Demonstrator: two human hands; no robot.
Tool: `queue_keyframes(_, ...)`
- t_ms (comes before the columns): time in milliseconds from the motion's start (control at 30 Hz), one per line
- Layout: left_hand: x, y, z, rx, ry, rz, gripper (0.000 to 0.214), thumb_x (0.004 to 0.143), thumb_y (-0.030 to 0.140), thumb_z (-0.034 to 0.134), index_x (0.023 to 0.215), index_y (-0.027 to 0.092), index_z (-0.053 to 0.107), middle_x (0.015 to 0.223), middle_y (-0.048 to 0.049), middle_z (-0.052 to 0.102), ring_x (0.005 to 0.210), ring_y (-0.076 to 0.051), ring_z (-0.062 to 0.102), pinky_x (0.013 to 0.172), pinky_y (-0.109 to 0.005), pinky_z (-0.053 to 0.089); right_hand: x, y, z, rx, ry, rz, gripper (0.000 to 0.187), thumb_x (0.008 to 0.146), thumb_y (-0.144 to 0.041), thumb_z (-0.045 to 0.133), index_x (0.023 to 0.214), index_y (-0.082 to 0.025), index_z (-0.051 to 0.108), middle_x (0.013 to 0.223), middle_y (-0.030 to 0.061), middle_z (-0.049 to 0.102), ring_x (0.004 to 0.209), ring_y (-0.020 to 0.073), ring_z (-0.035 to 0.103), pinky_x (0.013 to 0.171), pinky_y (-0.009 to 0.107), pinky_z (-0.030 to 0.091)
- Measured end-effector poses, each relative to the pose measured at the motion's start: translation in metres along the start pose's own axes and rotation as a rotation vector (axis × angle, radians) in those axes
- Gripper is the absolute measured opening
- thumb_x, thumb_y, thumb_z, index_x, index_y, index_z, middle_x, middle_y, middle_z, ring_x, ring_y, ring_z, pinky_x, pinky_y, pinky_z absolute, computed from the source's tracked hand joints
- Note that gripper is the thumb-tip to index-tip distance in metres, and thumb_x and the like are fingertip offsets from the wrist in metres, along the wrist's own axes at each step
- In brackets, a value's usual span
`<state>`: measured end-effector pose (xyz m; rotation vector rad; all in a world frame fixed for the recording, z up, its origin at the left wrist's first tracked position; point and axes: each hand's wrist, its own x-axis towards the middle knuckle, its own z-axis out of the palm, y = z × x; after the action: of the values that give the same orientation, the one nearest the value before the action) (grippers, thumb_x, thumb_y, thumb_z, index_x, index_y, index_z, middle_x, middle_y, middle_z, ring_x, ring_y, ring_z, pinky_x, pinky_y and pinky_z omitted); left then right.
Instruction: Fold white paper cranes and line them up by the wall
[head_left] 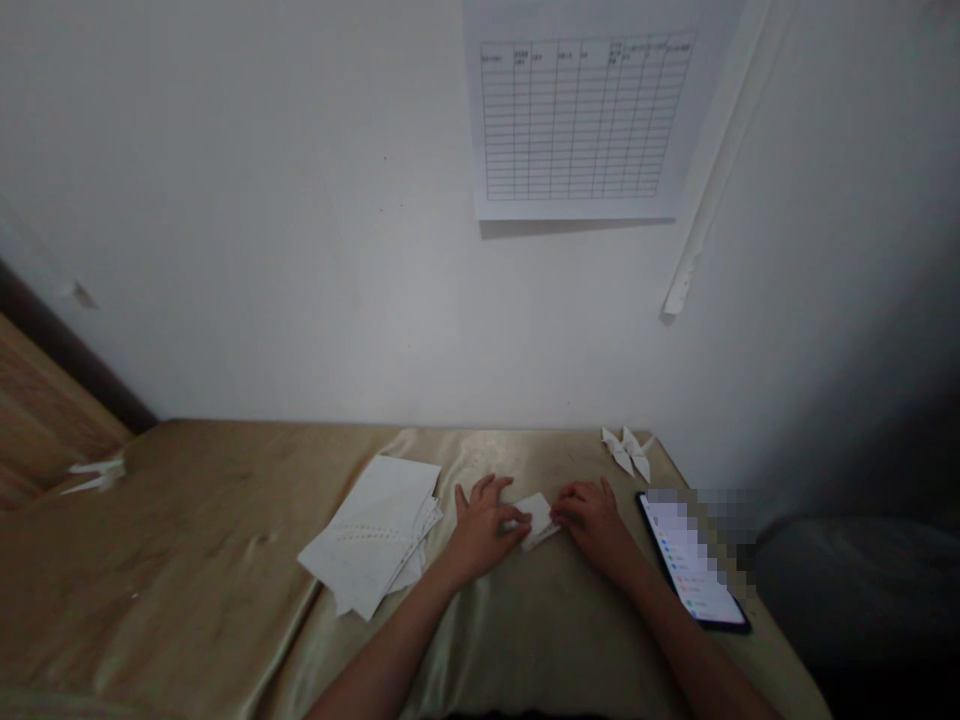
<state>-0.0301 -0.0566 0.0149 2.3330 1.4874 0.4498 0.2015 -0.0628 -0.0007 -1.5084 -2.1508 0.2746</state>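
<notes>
"What are the two hands doing?"

"The left hand (486, 525) pinches the near-left edge of one small folded paper (538, 515), its other fingers fanned out. The right hand (592, 525) pinches the paper's right side, fingertips drawn together. The paper sits between them, white, flat and straight-edged."

"And around that paper?"

"At nine o'clock, one loose stack of white sheets (375, 500), edges fanned unevenly; I can't count them. At two o'clock, folded paper figures (628, 452), crisp and pointed, apparently two, close together. At four, one phone (694, 570), screen lit, partly blurred."

"Farther out?"

"One more pointed paper piece (97, 472) well out at nine. Glossy, wrinkled tan cloth (225, 560) lies under everything. At twelve, one printed grid sheet (577, 130) hangs on the white wall (262, 200)."
</notes>
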Motion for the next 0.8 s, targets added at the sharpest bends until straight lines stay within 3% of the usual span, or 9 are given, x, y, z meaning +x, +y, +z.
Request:
queue_keyframes(200,0.001,-0.008,0.003,0.039,-0.035,-0.012,0.040,0.074,0.043,0.080,0.112,0.045,0.069,0.154,0.0003,0.040,0.146,-0.036,0.024,0.111,-0.076,0.000,0.001,-0.001,0.004,-0.019,-0.008,0.000,0.019,0.093,-0.025,0.053,0.098,-0.031,0.071,0.110,0.0014,0.068,0.110,0.0212,0.058,0.115,0.059,0.015)
queue_keyframes(500,0.001,-0.005,0.007,0.057,-0.027,0.007,0.043,0.070,0.045,0.082,0.111,0.045,0.069,0.152,0.0023,0.043,0.145,-0.037,0.025,0.109,-0.078,-0.003,0.007,-0.004,0.013,0.010,0.031,0.050,0.017,0.095,-0.029,0.053,0.098,-0.028,0.070,0.110,0.0032,0.066,0.112,0.0227,0.056,0.114,0.058,0.015)
queue_keyframes(800,0.002,-0.003,0.004,0.026,-0.043,0.003,0.041,0.070,0.045,0.082,0.110,0.045,0.070,0.153,0.0022,0.043,0.146,-0.037,0.024,0.109,-0.078,-0.004,0.010,-0.011,0.018,-0.088,0.061,0.106,0.017,0.094,-0.033,0.056,0.095,-0.028,0.071,0.110,0.0048,0.065,0.113,0.0248,0.053,0.108,0.053,0.025)
